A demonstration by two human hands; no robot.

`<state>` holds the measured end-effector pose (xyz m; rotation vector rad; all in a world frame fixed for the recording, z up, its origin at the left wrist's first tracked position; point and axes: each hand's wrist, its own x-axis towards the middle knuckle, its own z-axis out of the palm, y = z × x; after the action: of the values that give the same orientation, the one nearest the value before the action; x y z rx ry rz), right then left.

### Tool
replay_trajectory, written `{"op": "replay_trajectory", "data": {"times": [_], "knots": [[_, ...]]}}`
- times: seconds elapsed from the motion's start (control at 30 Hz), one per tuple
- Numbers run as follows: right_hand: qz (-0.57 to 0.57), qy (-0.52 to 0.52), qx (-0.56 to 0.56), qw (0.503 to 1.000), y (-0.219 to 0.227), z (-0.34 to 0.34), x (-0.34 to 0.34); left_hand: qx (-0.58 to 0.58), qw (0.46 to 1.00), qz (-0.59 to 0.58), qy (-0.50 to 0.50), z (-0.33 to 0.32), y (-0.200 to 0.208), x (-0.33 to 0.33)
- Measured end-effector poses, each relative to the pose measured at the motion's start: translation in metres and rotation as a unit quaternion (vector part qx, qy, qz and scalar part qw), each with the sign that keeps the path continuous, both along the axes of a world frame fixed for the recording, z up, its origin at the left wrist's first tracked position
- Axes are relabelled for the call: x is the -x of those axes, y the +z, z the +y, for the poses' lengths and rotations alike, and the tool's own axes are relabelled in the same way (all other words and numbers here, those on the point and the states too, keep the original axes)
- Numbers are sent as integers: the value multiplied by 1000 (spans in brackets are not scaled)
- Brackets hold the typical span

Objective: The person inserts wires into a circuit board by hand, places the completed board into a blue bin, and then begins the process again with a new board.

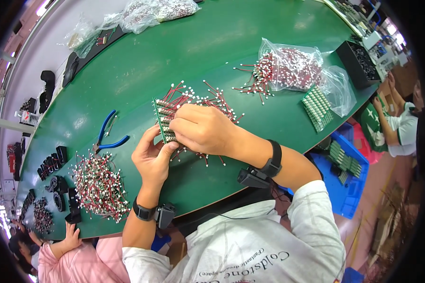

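Observation:
My left hand [151, 158] grips a green circuit board [158, 118] by its lower end, holding it on edge above the table. Rows of small pale connectors cover the face turned to the right. Against that face, my right hand [200, 129] has its fingers pinched together; whatever is between them is hidden by the hand. Behind and below the hands lie loose red-and-dark wire leads [217, 100] with white plugs, partly covered by my right hand and forearm.
Blue-handled cutters [109, 145] and a heap of wire leads [99, 186] lie left. An open plastic bag [295, 68] of leads, connector-covered boards [316, 107] and a black bin [357, 63] are right. A blue crate [356, 200] sits below the table edge. Co-workers are on both sides.

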<state>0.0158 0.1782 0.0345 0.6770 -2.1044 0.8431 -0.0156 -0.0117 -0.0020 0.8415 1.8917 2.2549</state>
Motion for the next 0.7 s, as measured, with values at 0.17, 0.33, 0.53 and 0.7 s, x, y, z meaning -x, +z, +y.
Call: {"op": "replay_trajectory", "data": {"times": [0.17, 0.33, 0.53, 0.7], "knots": [[-6, 2, -89, 996, 7, 5, -2, 2, 999, 40, -7, 1, 4, -1], [8, -4, -98, 995, 11, 6, -2, 4, 999, 32, -13, 0, 3, 0], [5, -14, -72, 997, 10, 5, -2, -3, 1000, 7, -19, 1, 5, -1], [21, -6, -50, 999, 8, 5, -1, -2, 1000, 3, -16, 0, 3, -1]]}}
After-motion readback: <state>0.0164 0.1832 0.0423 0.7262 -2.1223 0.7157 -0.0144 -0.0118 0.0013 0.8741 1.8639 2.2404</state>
